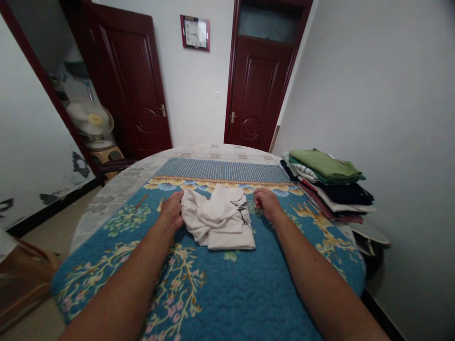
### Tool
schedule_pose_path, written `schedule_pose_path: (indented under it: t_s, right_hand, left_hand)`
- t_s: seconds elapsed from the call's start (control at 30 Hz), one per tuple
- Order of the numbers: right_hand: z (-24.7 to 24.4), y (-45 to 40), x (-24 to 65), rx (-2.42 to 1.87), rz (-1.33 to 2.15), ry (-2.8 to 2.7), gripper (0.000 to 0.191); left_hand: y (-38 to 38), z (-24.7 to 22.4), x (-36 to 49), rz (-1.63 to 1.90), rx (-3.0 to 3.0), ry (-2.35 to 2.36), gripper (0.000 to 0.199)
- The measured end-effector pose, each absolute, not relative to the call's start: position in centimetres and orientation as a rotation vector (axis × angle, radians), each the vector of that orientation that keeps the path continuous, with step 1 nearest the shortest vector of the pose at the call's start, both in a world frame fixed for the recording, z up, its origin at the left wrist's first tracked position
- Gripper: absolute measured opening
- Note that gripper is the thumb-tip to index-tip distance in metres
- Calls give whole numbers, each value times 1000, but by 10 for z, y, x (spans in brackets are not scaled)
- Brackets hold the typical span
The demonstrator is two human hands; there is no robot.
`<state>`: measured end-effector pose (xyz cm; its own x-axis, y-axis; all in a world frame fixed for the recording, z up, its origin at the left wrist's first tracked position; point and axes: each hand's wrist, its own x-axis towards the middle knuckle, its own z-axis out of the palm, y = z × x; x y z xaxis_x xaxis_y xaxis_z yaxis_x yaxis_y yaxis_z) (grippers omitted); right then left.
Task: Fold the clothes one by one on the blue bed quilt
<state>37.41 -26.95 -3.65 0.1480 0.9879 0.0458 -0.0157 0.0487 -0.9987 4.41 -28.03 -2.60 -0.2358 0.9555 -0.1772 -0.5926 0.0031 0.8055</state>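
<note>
A white cloth garment point(222, 215) with a dark print on its right part lies partly folded on the blue patterned cover point(231, 289). Its left part is bunched up in loose creases. My left hand point(173, 210) grips that bunched left edge, fingers closed on the fabric. Just right of the garment, my right hand point(266, 202) hovers over the cover with its fingers curled together; whether anything is between them is too small to make out.
Several folded clothes point(334, 184) form a stack at the table's right back edge. A pale patterned tablecloth point(95, 208) shows around the blue cover. Beyond the table stand a fan point(90, 118), a wooden stool point(28, 270) at left and two dark red doors.
</note>
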Motion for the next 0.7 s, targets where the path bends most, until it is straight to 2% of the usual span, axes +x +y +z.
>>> schedule_pose_path:
  t_s: [0.07, 0.2, 0.33, 0.5, 0.7]
  right_hand:
    - [-41, -274, 369, -1363, 926, -1463, 13]
    - [-41, -293, 337, -1421, 374, -2062, 7]
    - [-27, -316, 304, -1584, 115, -2300, 30]
    - [-23, -329, 287, -1560, 226, -2358, 34]
    - [-37, -315, 292, -1138, 739, -2119, 24]
  left_hand:
    - [-282, -26, 44, 1522, 532, 977, 16]
    - [-289, -23, 49, 1444, 613, 915, 17]
    - [-300, -21, 61, 1333, 702, 774, 18]
    - [-312, -24, 77, 1214, 780, 662, 22]
    - [-311, -19, 74, 1210, 733, 610, 17]
